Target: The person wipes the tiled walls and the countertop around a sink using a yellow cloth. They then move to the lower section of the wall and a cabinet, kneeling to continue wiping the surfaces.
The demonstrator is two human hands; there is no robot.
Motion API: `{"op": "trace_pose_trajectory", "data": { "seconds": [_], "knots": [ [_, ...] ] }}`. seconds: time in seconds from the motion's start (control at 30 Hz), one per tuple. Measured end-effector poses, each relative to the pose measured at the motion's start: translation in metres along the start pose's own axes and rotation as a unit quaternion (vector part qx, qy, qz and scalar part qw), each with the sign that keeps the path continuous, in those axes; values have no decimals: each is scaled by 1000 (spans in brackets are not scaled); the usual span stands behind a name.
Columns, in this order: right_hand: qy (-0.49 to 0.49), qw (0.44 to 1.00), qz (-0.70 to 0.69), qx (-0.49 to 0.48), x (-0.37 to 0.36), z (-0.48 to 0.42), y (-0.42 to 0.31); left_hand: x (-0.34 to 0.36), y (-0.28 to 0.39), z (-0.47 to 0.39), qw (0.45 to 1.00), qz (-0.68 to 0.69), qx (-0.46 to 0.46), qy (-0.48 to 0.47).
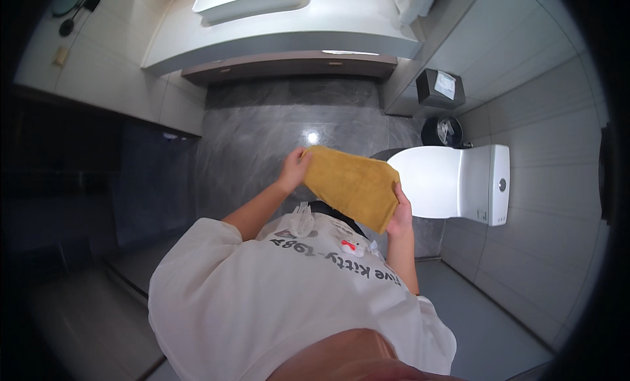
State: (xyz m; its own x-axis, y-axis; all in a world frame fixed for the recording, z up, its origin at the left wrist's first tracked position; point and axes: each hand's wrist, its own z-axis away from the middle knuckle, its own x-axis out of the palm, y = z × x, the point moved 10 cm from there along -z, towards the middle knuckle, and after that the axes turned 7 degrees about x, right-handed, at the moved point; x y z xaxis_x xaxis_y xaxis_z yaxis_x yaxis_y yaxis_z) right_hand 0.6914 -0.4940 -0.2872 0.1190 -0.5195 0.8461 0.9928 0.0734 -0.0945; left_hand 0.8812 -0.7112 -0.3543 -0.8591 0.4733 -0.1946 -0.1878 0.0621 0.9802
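Observation:
A mustard-yellow cloth is stretched between my two hands in front of my waist, its broad side facing up. My left hand grips its upper left corner, thumb on top. At the opposite end, my right hand pinches the right edge with the thumb over the fabric. The cloth looks folded, though its underside is hidden. Just right of my right hand, and lower down, stands a white toilet with its lid down.
A white washbasin sits on a pale counter ahead, above a drawer unit. Right of it are a dark wall-mounted box with a paper on top and a black waste bin. Grey marble-look tiles cover the floor.

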Motion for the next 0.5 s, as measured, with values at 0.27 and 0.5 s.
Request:
{"op": "trace_pose_trajectory", "data": {
  "seconds": [0.27,0.5],
  "knots": [
    [29,990,76,115,-26,-41,-6,-25,52,46,994,68,-81,41],
    [-4,959,94,268,-8,-76,25,-45,89,86,967,189,-144,98]
  ]
}}
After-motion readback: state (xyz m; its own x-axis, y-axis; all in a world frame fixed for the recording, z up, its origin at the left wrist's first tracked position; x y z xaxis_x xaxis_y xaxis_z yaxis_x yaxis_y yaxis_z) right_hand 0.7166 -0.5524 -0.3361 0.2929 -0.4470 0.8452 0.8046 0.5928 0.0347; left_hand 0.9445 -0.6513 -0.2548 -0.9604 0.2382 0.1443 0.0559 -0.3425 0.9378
